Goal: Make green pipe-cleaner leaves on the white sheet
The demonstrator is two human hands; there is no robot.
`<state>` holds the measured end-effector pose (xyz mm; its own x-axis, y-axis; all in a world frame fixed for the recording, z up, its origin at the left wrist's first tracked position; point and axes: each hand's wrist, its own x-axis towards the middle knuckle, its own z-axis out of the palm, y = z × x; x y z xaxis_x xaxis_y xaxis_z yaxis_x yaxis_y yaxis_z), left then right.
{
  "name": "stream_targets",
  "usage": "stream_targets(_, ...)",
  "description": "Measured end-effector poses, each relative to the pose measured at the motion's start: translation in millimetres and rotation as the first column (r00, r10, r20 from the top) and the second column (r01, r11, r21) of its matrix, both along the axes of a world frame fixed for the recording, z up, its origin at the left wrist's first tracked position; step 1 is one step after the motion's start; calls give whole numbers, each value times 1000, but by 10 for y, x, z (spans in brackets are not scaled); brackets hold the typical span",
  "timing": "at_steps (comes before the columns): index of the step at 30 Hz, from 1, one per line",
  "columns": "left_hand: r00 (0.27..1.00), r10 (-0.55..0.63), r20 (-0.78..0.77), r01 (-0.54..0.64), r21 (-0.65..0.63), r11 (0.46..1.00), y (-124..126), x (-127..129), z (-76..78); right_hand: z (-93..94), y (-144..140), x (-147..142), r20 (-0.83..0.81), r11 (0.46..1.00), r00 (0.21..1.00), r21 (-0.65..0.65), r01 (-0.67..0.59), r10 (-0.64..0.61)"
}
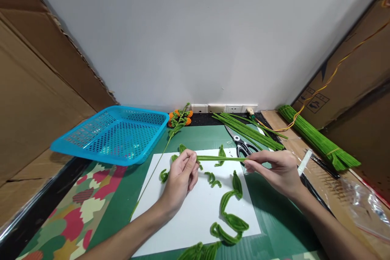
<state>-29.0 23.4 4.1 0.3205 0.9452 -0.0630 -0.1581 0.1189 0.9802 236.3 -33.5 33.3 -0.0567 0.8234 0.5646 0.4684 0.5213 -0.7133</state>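
Green pipe cleaners (221,158) are stretched level between my two hands, above a white sheet (198,219). My left hand (183,172) is closed round their left end. At the right end, my right hand (272,166) pinches them between thumb and fingers. Several leaf shapes bent from green pipe cleaner (234,221) lie on the sheet, some joined in a curved chain. Small curled green pieces (212,178) rest near the middle. Scissors (242,144) with black-and-white handles lie behind my right hand, which partly covers the view of them.
A blue perforated basket (115,134) stands at the left. Beside it lies an orange-flowered pipe cleaner stem (164,150). Loose green pipe cleaners (250,130) sit at the back right, and a thick green bundle (317,138) lies further right. Cardboard (39,61) flanks the table.
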Motion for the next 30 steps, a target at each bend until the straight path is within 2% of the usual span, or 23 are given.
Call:
stream_targets(7,999,30,-21,-30,15,999,7,10,-11,2,-4,20,-31,997,997,-40,63,-64)
stream_targets(16,999,24,-43,-23,37,999,16,-2,-42,-80,18,-3,-96,996,994,-85,35,-43)
stream_targets(23,999,-12,-53,16,59,998,13,-13,-39,-63,5,-21,-236,990,970,-141,17,-50)
stream_targets(30,999,-2,-44,4,47,999,13,-13,-47,-99,18,-1,-184,991,982,-132,20,-45)
